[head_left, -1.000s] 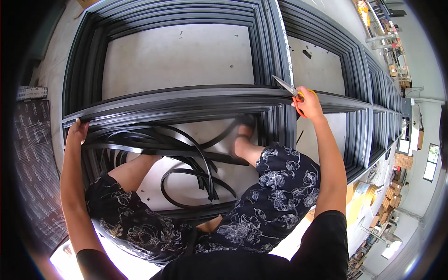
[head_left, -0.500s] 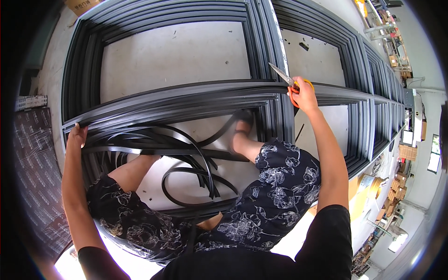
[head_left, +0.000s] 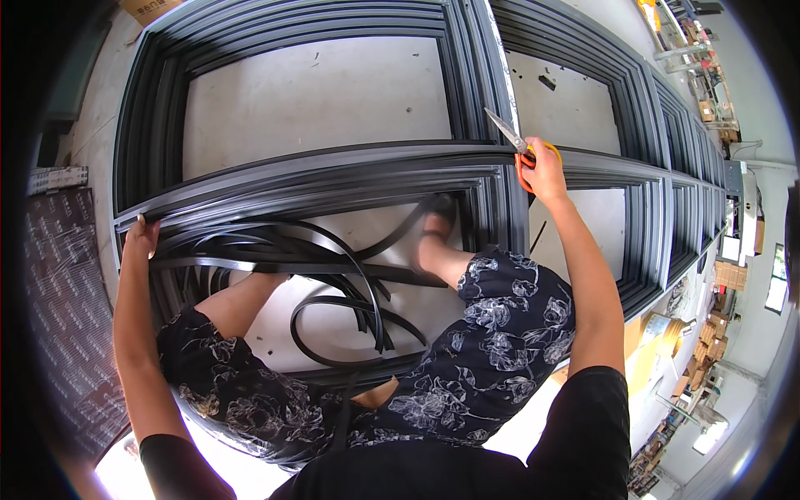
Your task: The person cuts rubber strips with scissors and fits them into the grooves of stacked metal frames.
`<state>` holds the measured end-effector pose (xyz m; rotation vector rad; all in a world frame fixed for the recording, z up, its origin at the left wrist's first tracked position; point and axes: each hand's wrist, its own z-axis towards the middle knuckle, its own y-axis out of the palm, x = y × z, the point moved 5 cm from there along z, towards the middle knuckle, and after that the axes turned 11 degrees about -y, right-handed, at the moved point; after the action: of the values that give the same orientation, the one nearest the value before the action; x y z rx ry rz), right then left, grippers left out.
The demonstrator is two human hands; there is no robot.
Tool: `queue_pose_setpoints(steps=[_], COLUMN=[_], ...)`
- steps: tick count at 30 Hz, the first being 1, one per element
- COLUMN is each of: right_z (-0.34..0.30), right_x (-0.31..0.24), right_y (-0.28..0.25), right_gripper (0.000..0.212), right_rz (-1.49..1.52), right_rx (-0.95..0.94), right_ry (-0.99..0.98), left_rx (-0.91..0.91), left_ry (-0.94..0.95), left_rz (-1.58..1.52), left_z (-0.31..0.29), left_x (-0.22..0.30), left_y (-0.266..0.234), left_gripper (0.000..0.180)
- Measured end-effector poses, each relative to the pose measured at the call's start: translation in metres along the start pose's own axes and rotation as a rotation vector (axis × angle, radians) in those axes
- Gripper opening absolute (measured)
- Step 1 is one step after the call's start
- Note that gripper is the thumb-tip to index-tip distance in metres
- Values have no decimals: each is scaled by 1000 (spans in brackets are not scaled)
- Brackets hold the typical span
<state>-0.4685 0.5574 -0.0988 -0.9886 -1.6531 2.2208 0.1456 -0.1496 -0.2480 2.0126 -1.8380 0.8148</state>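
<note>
My right hand (head_left: 546, 173) grips a pair of scissors (head_left: 510, 133) by its orange and yellow handles. The blades look closed and point up and away to the left, over the dark frame's upright bar. At the far left, my left hand (head_left: 142, 237) is closed at the end of a long black strip (head_left: 317, 163), thumb on top; its other fingers are partly hidden. The strip runs along the crossbar of the stacked dark grey frames (head_left: 146, 125) toward my right hand. Loose black strips (head_left: 333, 250) lie curled between my legs inside the near frame opening.
More stacked frames (head_left: 667, 125) stretch away to the right. Small dark scraps (head_left: 547, 82) lie on the floor within the openings. A brown printed sheet stack (head_left: 71, 292) stands at left, a cardboard box (head_left: 148, 10) at the far left. Shelves with boxes line the right wall.
The view has shifted very slightly. Both hands, the scissors and the strips hold nearly the same places.
</note>
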Motion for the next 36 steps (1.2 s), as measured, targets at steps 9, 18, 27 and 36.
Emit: queue_pose_setpoints(steps=[9,18,27,36], right_z=[-7,-24,-57,-78], right_x=[-7,-98,-256,-276], right_y=[-6,-56,-56,-38], right_gripper=[33,40,37,39], right_rz=[34,663,879,897], right_rx=[-84,-136,-427,-516], right_ry=[126,125,-124,-175], left_rx=[-50,-230,-843,-1069], left_ry=[-13,-122,1127,1142], left_rz=[-28,162,1312,1167], left_z=[-33,-152,-496,-543], left_x=[-17,-48,-163,-260], left_y=[16,41,74,112], left_gripper=[21,11,27,44])
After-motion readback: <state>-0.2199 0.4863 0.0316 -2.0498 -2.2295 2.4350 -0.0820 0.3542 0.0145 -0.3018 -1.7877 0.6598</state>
